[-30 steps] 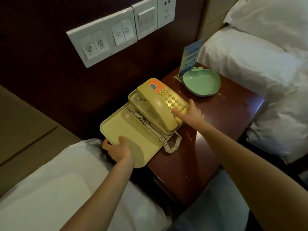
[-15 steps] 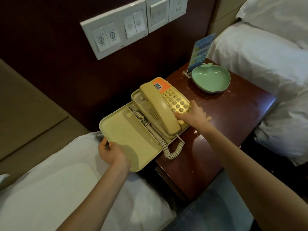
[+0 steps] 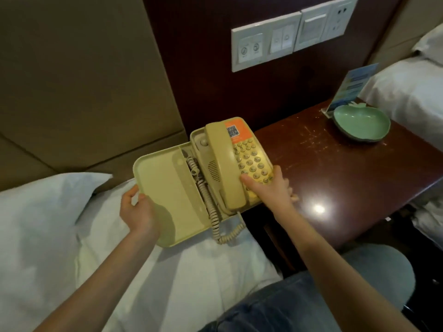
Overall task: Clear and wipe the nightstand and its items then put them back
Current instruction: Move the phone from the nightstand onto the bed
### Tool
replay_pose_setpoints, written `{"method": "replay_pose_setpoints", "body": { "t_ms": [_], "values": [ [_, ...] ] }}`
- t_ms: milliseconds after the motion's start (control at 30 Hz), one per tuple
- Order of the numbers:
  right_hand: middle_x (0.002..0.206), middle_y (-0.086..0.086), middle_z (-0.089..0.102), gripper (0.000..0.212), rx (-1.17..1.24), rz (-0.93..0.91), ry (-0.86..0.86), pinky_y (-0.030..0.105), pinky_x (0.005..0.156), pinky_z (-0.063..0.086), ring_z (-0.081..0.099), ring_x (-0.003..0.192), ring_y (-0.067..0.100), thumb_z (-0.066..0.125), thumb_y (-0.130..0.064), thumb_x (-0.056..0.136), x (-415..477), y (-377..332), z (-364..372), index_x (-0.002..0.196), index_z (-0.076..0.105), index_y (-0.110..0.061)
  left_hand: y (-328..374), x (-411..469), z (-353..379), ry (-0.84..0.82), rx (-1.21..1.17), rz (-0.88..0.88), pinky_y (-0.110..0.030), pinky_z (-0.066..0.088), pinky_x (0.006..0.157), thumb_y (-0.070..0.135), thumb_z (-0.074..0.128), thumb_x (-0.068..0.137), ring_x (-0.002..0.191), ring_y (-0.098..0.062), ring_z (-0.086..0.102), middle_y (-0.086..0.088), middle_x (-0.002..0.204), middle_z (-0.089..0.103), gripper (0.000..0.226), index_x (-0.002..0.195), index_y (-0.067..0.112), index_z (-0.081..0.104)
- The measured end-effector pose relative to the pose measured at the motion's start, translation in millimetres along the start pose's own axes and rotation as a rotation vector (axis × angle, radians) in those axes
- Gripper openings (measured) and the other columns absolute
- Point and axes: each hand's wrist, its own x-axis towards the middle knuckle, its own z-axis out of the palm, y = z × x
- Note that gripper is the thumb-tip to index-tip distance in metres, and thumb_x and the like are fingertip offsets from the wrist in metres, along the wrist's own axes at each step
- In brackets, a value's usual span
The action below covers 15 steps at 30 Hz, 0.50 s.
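A yellow telephone [image 3: 230, 159] sits in a matching yellow tray [image 3: 163, 188], with its coiled cord [image 3: 215, 219] hanging over the near edge. The tray is lifted, partly over the dark wooden nightstand [image 3: 335, 168] and partly over the white bed at left. My left hand [image 3: 140, 212] grips the tray's near left edge. My right hand [image 3: 271, 188] holds the phone's near right corner, thumb on the keypad. A green apple-shaped dish [image 3: 362, 123] rests at the nightstand's far right, and a blue sign card [image 3: 352, 85] stands behind it.
A white bed with a pillow [image 3: 48, 212] lies at the left, and another white bed [image 3: 412, 92] borders the nightstand on the right. A wall switch panel [image 3: 287, 37] is mounted above. My denim-clad leg [image 3: 275, 307] is below.
The tray with the phone has moved left off the nightstand toward the left bed, both hands still on it. The view has swung left.
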Motion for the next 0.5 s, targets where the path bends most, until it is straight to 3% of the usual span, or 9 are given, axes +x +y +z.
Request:
{"method": "replay_pose_setpoints", "body": {
  "t_ms": [233, 367, 500],
  "values": [
    [0.14, 0.02, 0.029, 0.106, -0.092, -0.021, -0.177, 0.048, 0.108, 0.015, 0.026, 0.131, 0.038, 0.062, -0.068, 0.069, -53, -14, 64, 0.146, 0.011, -0.017, -24, 37, -92, 0.061, 0.051, -0.035, -0.039, 0.045, 0.088, 0.014, 0.049, 0.091, 0.096, -0.028, 0.054, -0.008, 0.114, 0.058, 0.027, 0.115, 0.021, 0.06],
    [0.136, 0.018, 0.032, 0.108, -0.105, -0.023, -0.246, 0.045, 0.106, 0.018, 0.029, 0.129, 0.036, 0.064, -0.069, 0.066, -77, -10, 94, 0.144, 0.01, -0.017, -33, 54, -125, 0.074, 0.078, 0.07, -0.033, 0.041, 0.091, 0.002, 0.048, 0.091, 0.103, -0.028, 0.055, -0.016, 0.119, 0.059, 0.03, 0.119, 0.003, 0.058],
    [0.132, 0.017, 0.035, 0.108, -0.169, -0.057, -0.204, 0.046, 0.104, 0.021, 0.032, 0.125, 0.034, 0.063, -0.075, 0.061, -83, -9, 113, 0.138, 0.016, -0.016, -39, 57, -131, 0.051, 0.248, 0.158, -0.039, 0.04, 0.099, -0.001, 0.044, 0.089, 0.114, -0.037, 0.052, -0.019, 0.122, 0.059, 0.035, 0.121, 0.002, 0.057]
  ]
}}
